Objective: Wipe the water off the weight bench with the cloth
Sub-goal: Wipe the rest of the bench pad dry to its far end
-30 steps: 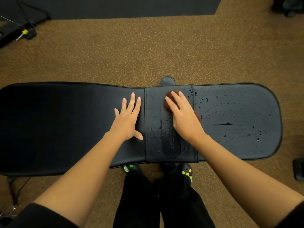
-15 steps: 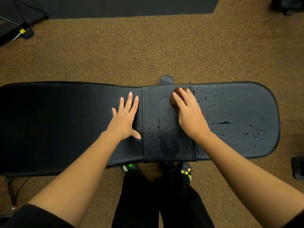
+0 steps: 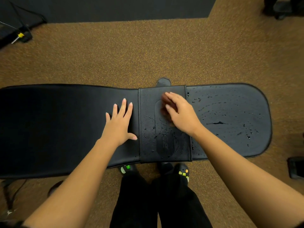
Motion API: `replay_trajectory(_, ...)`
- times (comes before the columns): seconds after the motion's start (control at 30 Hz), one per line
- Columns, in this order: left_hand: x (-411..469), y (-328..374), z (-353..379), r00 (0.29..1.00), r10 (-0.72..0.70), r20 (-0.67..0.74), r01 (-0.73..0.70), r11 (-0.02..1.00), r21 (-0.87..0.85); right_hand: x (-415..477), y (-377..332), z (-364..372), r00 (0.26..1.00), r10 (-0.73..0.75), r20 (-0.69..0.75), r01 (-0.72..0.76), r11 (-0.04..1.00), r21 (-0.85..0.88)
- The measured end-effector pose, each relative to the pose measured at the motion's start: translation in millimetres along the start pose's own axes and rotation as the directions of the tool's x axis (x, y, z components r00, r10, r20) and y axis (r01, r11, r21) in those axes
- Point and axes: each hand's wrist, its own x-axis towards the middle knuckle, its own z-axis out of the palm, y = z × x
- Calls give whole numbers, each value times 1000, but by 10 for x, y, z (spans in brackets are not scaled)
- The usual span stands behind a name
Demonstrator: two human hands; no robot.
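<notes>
1. Right hand (image 3: 182,114): fingers (image 3: 171,96) curled over one brown cloth (image 3: 164,102), on the band (image 3: 148,145) toward 12 o'clock.
2. Left hand (image 3: 119,122): flat, fingers spread, at the band's 9 o'clock.
3. One black bench (image 3: 57,120); droplets (image 3: 217,123) toward 3 o'clock.
4. Brown carpet (image 3: 131,55) around; two shoes (image 3: 128,168) at 6 o'clock.

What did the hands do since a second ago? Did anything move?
The right hand slid the brown cloth right across the middle panel, then swung it back left, where it is now. The left hand stayed flat on the weight bench. The water drops on the right pad are still there.
</notes>
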Motion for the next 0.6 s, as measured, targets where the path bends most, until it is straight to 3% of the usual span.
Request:
replay_trajectory(0.07, -118, 50, 88, 998, -21, -61, 15, 995, -97, -191, -83, 5, 994, 72, 77, -89, 965, 248)
replay_trajectory(0.13, -260, 161, 164, 985, -79, -156, 19, 936, -351, -341, -140, 50, 979, 146, 142, -196, 868, 456)
replay_trajectory(0.2, -377, 329, 176, 946, -194, -258, -5, 790, -613, -430, -178, 117, 960, 207, 187, -278, 759, 589)
replay_trajectory(0.27, -436, 540, 128, 924, -269, -271, -37, 643, -765, -476, -234, 179, 945, 239, 223, -327, 682, 654)
replay_trajectory(0.33, -450, 739, 68, 948, -266, -177, -38, 455, -890, -518, -303, 233, 929, 249, 274, -370, 561, 741)
replay_trajectory(0.43, -424, 924, 14, 972, -230, -35, -3, 138, -990, -580, -395, 284, 899, 224, 376, -430, 293, 854)
replay_trajectory(0.5, -398, 953, 25, 965, -259, -37, 2, 151, -989, -610, -366, 299, 894, 188, 408, -444, 233, 865)
replay_trajectory(0.6, -371, 910, 104, 938, -314, -145, -46, 301, -952, -627, -287, 235, 895, 93, 436, -445, 242, 862)
